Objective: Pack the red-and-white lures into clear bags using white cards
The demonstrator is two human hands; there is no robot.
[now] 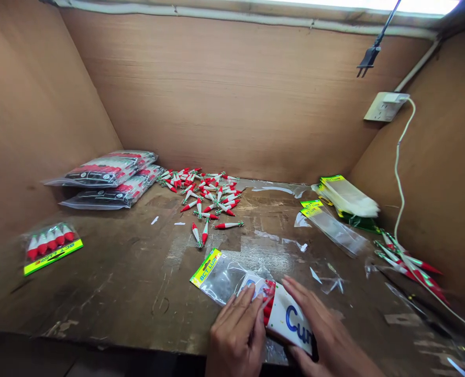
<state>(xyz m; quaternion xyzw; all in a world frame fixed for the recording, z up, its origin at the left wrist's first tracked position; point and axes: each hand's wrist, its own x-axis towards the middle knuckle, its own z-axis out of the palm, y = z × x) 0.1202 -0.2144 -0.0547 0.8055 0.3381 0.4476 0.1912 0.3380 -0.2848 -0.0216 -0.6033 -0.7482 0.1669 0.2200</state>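
White lettered holder (281, 310) on counter (138, 293); right hand (327, 335) clamped around it, left hand (234, 335) laid over its left end, grip unclear. Red lures (269, 309) show mid-holder; clear bag (221, 281) leftward, lure pile (209, 196) beyond.

We see a scuffed brown worktop (118, 283) with paler worn patches. At its back left stand stacked packs (110, 175); just right of them, red-and-white lures (205, 191) lie in a loose heap. A filled pouch (52, 245) lies at the left, and a bag (220, 277) at the front middle. On the right we find sleeves (338, 230), white scraps (302, 221), bigger lures (429, 266) and something thin and dark (400, 291), perhaps a tool, too blurred for us to be sure.
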